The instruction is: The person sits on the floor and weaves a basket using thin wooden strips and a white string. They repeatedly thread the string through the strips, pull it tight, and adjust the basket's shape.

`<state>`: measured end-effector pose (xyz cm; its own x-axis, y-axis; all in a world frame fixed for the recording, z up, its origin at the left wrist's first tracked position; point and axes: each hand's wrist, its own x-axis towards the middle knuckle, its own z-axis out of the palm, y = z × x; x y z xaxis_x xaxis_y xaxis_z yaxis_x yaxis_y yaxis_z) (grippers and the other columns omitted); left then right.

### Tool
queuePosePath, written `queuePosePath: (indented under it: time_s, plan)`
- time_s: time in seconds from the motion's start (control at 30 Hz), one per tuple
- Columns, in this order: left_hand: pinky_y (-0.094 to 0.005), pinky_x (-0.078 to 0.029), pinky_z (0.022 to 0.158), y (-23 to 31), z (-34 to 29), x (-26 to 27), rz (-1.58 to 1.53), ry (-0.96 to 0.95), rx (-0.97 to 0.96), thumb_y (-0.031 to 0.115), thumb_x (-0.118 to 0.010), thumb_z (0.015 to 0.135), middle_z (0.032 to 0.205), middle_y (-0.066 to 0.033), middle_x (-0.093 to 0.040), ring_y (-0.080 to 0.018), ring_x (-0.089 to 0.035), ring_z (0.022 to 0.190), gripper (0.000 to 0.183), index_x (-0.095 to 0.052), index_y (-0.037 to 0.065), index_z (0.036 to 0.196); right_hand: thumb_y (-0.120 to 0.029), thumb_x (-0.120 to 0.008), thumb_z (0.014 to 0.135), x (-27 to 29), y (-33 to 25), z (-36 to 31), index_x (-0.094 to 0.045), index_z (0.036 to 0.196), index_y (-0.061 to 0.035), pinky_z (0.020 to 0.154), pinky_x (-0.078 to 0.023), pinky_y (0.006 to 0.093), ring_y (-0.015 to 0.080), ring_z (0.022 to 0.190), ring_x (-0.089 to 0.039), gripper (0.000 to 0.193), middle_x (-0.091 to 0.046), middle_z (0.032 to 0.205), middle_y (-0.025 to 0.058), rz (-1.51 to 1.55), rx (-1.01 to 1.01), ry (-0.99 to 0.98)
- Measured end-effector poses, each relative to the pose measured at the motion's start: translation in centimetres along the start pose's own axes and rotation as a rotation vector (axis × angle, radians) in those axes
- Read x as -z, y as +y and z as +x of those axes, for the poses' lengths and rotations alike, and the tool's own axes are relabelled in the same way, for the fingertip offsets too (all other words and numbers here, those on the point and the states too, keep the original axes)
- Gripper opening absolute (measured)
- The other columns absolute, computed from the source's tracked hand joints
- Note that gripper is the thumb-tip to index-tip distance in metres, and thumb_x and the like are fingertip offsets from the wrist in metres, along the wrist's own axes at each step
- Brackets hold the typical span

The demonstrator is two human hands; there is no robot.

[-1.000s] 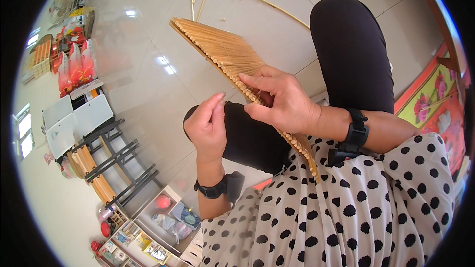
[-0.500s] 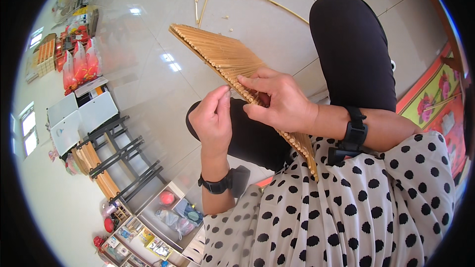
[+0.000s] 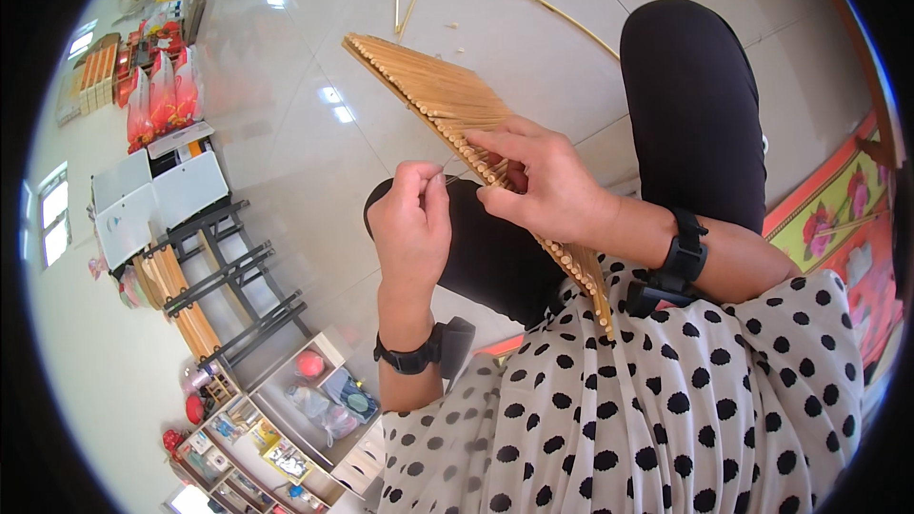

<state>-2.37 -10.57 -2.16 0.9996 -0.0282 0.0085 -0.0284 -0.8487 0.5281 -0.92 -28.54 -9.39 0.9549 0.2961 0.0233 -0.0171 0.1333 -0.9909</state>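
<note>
A flat panel of tan plant stalks point(image 3: 433, 86), packed side by side, slants from the upper middle down to my lap. Its row of round cut ends runs along the edge toward my left hand. My right hand point(image 3: 562, 186) grips that edge, with the thumb on the near side and the fingers over the stalks. Just left of the edge, apart from it, my left hand point(image 3: 411, 219) is closed in a pinch. Something very thin may be between its fingertips, too fine to name.
Loose stalks point(image 3: 533, 8) and scraps lie on the tiled floor ahead. My bent knees in black trousers point(image 3: 690, 105) frame the panel. Leftward stand red bags point(image 3: 162, 95), black metal frames point(image 3: 224, 276) and a shelf unit point(image 3: 286, 409). A floral red cloth point(image 3: 833, 200) is at right.
The view has shifted slightly. My left hand's pinch has drawn a little farther left from the panel's edge. My right hand keeps its grip on the panel.
</note>
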Motion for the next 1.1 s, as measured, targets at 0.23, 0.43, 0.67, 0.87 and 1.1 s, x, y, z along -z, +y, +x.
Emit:
queuePosePath:
  time_s: [0.23, 0.43, 0.67, 0.87, 1.1]
  plan:
    - [-0.0331, -0.046, 0.052, 0.8, 1.5, -1.0, -0.049, 0.086, -0.105, 0.001, -0.066, 0.091, 0.063, -0.0134, -0.06, -0.027, -0.061, 0.052, 0.005, -0.062, 0.004, 0.091, -0.003, -0.072, 0.082, 1.5, -1.6, 0.5, -0.064, 0.131, 0.004, 0.063, -0.045, 0.0237, 0.0079, 0.07, -0.052, 0.051, -0.058, 0.1, 0.0063, -0.014, -0.104, -0.022]
    - [-0.0354, -0.047, 0.052, 1.9, 2.3, -2.0, -0.133, 0.075, -0.076, 0.001, -0.066, 0.089, 0.064, -0.0132, -0.062, -0.0288, -0.062, 0.054, 0.007, -0.06, 0.004, 0.089, -0.006, -0.071, 0.079, 1.5, -1.8, 0.5, -0.065, 0.128, 0.0064, 0.063, -0.047, 0.0261, 0.0117, 0.069, -0.055, 0.052, -0.059, 0.095, 0.0088, -0.038, -0.078, 0.002]
    - [-0.0457, -0.05, 0.06, 2.1, 3.6, -3.6, -0.257, 0.088, -0.005, 0.002, -0.065, 0.09, 0.07, -0.015, -0.065, -0.0377, -0.066, 0.067, 0.018, -0.051, 0.004, 0.101, -0.006, -0.07, 0.078, 1.8, -1.6, 0.7, -0.065, 0.127, 0.0072, 0.064, -0.049, 0.0267, 0.011, 0.07, -0.056, 0.051, -0.061, 0.096, 0.0088, -0.081, -0.073, 0.054]
    - [-0.0482, -0.055, 0.069, 2.4, 2.4, -3.1, -0.091, 0.174, -0.102, 0.011, -0.068, 0.092, 0.104, -0.019, -0.067, -0.0405, -0.068, 0.084, 0.038, -0.047, 0.005, 0.124, -0.006, -0.069, 0.081, 3.0, -1.0, 1.2, -0.067, 0.126, 0.0056, 0.065, -0.048, 0.0246, 0.0092, 0.07, -0.054, 0.047, -0.063, 0.098, 0.006, -0.111, -0.1, 0.112]
    - [-0.0423, -0.055, 0.088, 2.6, -6.0, -4.5, -0.189, 0.011, -0.428, 0.046, -0.081, 0.079, 0.14, -0.0196, -0.052, -0.0368, -0.063, 0.114, 0.075, -0.05, 0.005, 0.134, -0.003, -0.065, 0.086, 5.2, -1.0, 1.8, -0.067, 0.124, 0.0092, 0.076, -0.055, 0.0275, 0.0143, 0.086, -0.068, 0.04, -0.073, 0.102, 0.0109, 0.026, -0.238, 0.215]
